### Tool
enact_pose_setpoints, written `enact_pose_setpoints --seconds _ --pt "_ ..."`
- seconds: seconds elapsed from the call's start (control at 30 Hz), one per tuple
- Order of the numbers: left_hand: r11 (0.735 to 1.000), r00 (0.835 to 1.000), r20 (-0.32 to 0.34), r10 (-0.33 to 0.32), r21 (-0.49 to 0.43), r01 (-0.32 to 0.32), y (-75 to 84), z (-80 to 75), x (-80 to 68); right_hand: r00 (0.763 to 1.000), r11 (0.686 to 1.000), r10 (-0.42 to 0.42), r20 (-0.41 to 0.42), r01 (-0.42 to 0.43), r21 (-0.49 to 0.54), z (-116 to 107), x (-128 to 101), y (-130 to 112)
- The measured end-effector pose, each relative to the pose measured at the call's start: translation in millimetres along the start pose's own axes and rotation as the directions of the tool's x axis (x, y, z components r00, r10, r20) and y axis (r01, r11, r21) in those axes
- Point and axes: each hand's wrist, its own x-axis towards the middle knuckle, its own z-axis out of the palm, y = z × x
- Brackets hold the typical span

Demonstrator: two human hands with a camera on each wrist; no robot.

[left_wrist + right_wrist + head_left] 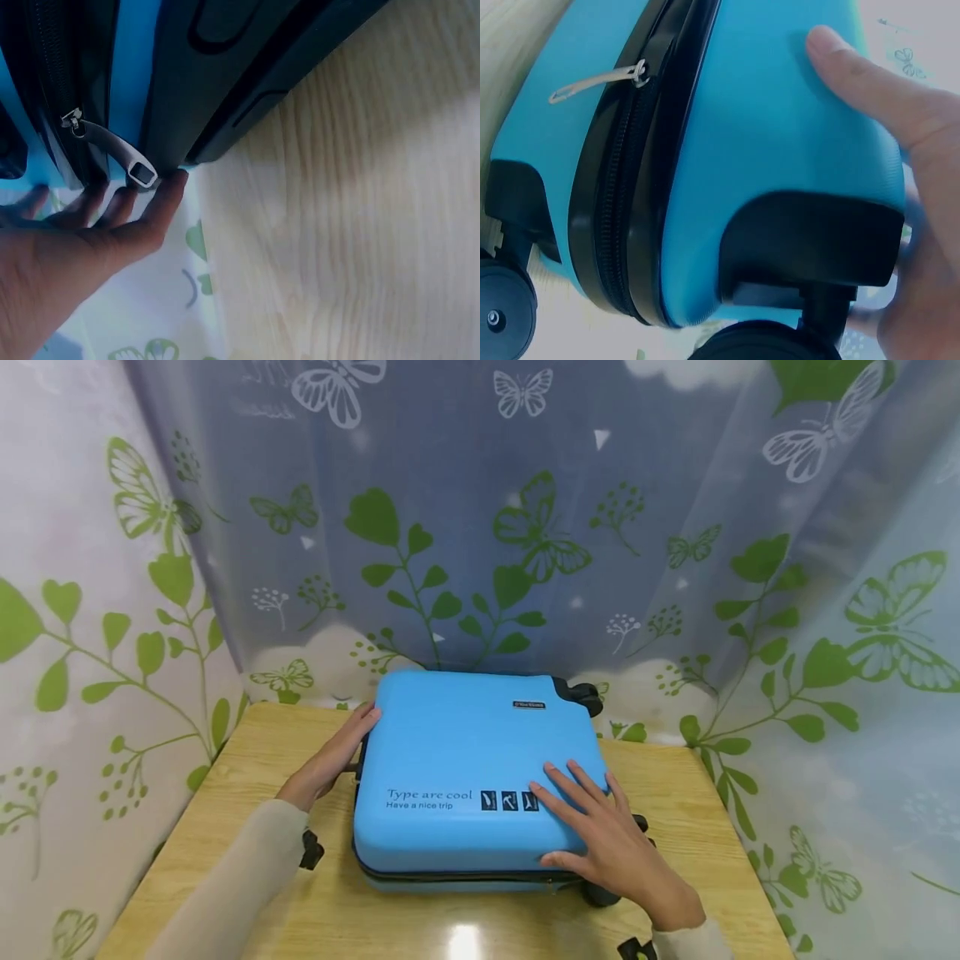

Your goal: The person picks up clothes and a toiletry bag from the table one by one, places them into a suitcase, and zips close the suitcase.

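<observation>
A light blue hard-shell suitcase (457,735) lies flat on the wooden table, black wheels on its right side. Its upper face carries printed lettering (429,795) and a small dark label (528,704). At the far left corner, my left hand (333,760) touches the suitcase's side with extended fingers, close by a zipper pull (120,148). Spread over the near right part of the top is my right hand (600,835), its thumb toward the front edge. In the right wrist view, a second zipper pull (592,82) hangs from the black zipper band above a wheel (506,307).
The wooden table (225,810) meets a hanging cloth (465,527) printed with butterflies and leaves at the back, and similar cloth (97,610) stands on both sides. A black strap piece (311,850) shows by the left sleeve.
</observation>
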Motion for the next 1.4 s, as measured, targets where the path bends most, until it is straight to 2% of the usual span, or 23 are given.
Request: enact_pose_setpoints --seconds 0.23,0.4,0.67,0.83,0.97,1.07,1.27,1.4 --pt "0.999 0.999 -0.045 -0.012 -0.051 0.010 -2.7 16.7 -17.0 0.998 0.999 -0.043 0.038 0.043 0.000 -8 -6 12" --pt "0.997 0.998 -0.067 -0.006 -0.081 0.000 -4.3 25.2 -29.2 0.996 0.999 -0.029 0.086 0.027 0.027 -15 -7 19" --pt "0.994 0.995 -0.090 -0.044 -0.099 0.035 -3.1 32.2 -39.4 0.995 0.999 -0.050 0.082 0.049 0.008 -18 -11 28" --pt "0.997 0.998 -0.058 -0.035 -0.071 0.031 -2.6 26.7 -31.7 0.999 1.000 -0.003 0.054 0.001 0.027 -14 -13 24" --pt "0.998 1.000 -0.023 0.007 -0.058 -0.008 1.8 19.5 -21.4 0.999 0.999 0.036 -0.026 -0.036 0.024 -6 -15 15" --pt "0.998 0.999 -0.021 0.043 -0.038 -0.044 8.5 13.2 -12.8 0.994 0.998 0.065 -0.083 -0.066 0.001 1 -17 4" --pt "0.996 0.996 -0.023 0.086 -0.016 -0.086 17.7 5.4 8.5 0.970 0.986 0.159 -0.182 -0.166 -0.027 13 -27 -11" --pt "0.995 0.996 -0.016 0.087 -0.046 -0.087 14.7 2.6 19.9 0.944 0.976 0.205 -0.258 -0.219 -0.025 18 -35 -12"
